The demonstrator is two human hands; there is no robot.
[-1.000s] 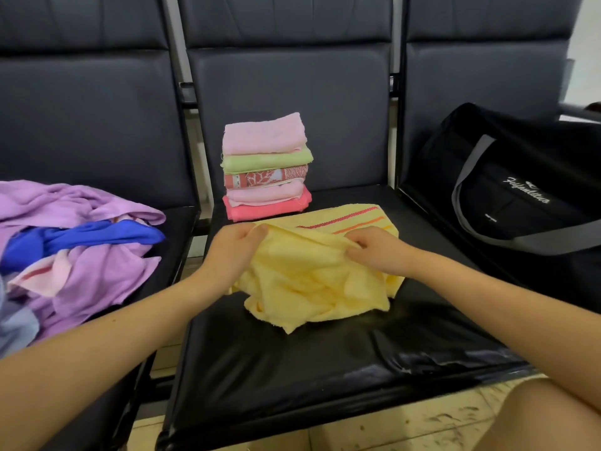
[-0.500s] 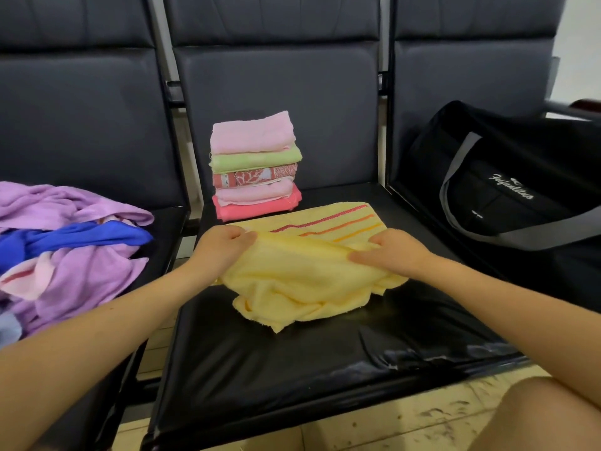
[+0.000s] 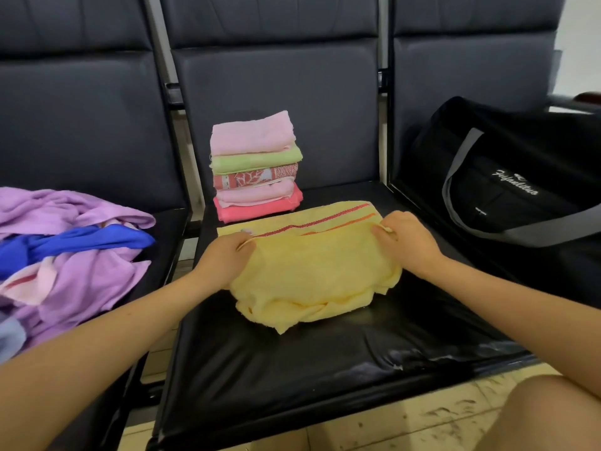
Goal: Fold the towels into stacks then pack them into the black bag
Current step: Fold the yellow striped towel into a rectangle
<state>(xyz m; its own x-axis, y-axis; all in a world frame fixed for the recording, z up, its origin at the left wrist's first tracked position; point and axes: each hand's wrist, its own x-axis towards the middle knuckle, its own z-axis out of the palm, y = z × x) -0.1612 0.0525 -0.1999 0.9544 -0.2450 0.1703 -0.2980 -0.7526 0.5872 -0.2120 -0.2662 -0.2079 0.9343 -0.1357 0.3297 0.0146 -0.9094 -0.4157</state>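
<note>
1. The yellow towel [image 3: 312, 271] lay on the middle seat [image 3: 325, 362], just in front of the folded stack [image 3: 257, 167]; it looked soft, light and floppy, best taken by its corners.
2. The left hand [image 3: 224, 258] and right hand [image 3: 406, 239] each pinched a corner of its folded-over edge, well apart.
3. The black bag [image 3: 520, 177] sat on the right seat.

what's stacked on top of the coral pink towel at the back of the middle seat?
On the coral pink folded towel lie four more: pale pink towel, red patterned towel, light green towel, and light pink towel topmost. Only their folded edges show.
</note>
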